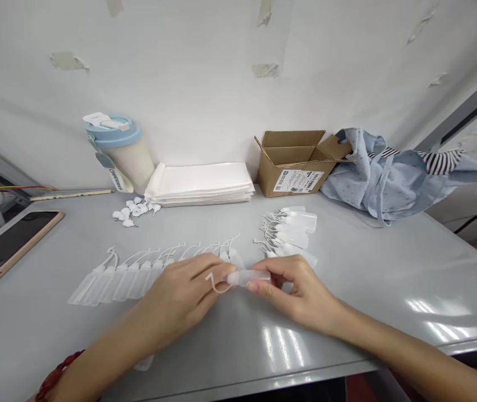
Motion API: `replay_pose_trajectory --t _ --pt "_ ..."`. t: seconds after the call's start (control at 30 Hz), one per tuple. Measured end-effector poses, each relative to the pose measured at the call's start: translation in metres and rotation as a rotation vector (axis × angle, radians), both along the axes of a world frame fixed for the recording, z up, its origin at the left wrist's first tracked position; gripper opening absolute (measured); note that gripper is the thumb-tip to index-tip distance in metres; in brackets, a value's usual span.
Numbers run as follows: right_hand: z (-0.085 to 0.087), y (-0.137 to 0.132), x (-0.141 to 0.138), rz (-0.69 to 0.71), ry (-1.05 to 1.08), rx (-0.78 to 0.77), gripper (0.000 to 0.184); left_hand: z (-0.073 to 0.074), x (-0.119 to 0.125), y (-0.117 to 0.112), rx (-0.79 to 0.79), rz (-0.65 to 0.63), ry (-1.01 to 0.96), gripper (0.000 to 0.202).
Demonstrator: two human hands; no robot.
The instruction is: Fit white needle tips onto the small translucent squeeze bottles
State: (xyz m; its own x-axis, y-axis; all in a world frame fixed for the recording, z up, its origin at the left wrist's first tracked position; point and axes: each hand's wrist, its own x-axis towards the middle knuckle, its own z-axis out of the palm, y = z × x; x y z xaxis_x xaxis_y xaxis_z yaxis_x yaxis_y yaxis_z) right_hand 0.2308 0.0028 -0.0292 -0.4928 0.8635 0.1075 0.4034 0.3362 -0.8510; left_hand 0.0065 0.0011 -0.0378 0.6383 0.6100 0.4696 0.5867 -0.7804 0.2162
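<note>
My left hand (184, 293) and my right hand (295, 290) meet at the middle of the grey table (368, 290). Between them lies a small clear plastic tube (249, 277) with a thin looped strap at its left end. The right fingers pinch the tube's body. The left fingertips close on its strap end. Behind my left hand a row of several flat clear tubes (125, 276) lies side by side. A small pile of the same tubes (291, 231) rests just beyond my right hand.
A stack of white bags (200, 183), a blue-lidded cup (117, 148), small white caps (133, 211), an open cardboard box (295, 162) and a blue cloth bag (389, 173) line the back wall. A phone (8, 243) lies at the left edge.
</note>
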Motion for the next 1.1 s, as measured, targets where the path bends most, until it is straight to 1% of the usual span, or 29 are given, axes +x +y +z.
replay_pose_trajectory --t 0.07,0.13,0.2,0.23,0.3,0.33,0.37,0.4,0.47,0.57,0.67,0.77,0.9,1.03,1.1 --pt "0.008 0.007 0.009 -0.100 -0.017 0.203 0.024 0.007 -0.010 0.007 -0.048 0.111 0.002 0.016" --pt "0.015 0.016 0.020 -0.231 -0.074 0.421 0.021 0.015 -0.028 0.017 -0.056 0.289 0.010 0.015" --pt "0.018 0.028 0.031 -0.328 -0.143 0.628 0.024 0.022 -0.050 0.029 -0.069 0.459 0.132 0.019" --pt "0.018 0.033 0.037 -0.358 -0.195 0.686 0.028 0.025 -0.062 0.035 -0.097 0.553 0.239 0.023" --pt "0.015 0.042 0.045 -0.377 -0.337 0.733 0.035 0.028 -0.084 0.045 -0.133 0.720 0.371 0.031" --pt "0.014 0.046 0.048 -0.375 -0.409 0.743 0.038 0.028 -0.094 0.048 -0.159 0.771 0.419 0.034" --pt "0.012 0.048 0.050 -0.373 -0.475 0.752 0.040 0.027 -0.102 0.051 -0.145 0.854 0.449 0.038" --pt "0.010 0.050 0.051 -0.370 -0.537 0.761 0.042 0.026 -0.110 0.054 -0.146 0.883 0.491 0.042" --pt "0.008 0.051 0.053 -0.362 -0.653 0.779 0.044 0.020 -0.121 0.056 -0.152 0.830 0.563 0.041" --pt "0.008 0.050 0.055 -0.350 -0.788 0.789 0.041 0.008 -0.128 0.059 -0.173 0.793 0.564 0.038" --pt "0.009 0.049 0.056 -0.338 -0.829 0.764 0.036 -0.004 -0.128 0.064 -0.165 0.798 0.542 0.039" --pt "0.008 0.049 0.054 -0.327 -0.809 0.740 0.034 -0.012 -0.127 0.068 -0.154 0.804 0.530 0.037" --pt "0.006 0.048 0.050 -0.320 -0.722 0.773 0.038 -0.012 -0.129 0.069 -0.149 0.781 0.535 0.034" --pt "0.003 0.048 0.047 -0.328 -0.678 0.846 0.037 -0.009 -0.127 0.070 -0.154 0.761 0.530 0.033" --pt "0.001 0.048 0.046 -0.335 -0.662 0.910 0.036 -0.008 -0.123 0.069 -0.158 0.758 0.524 0.034"
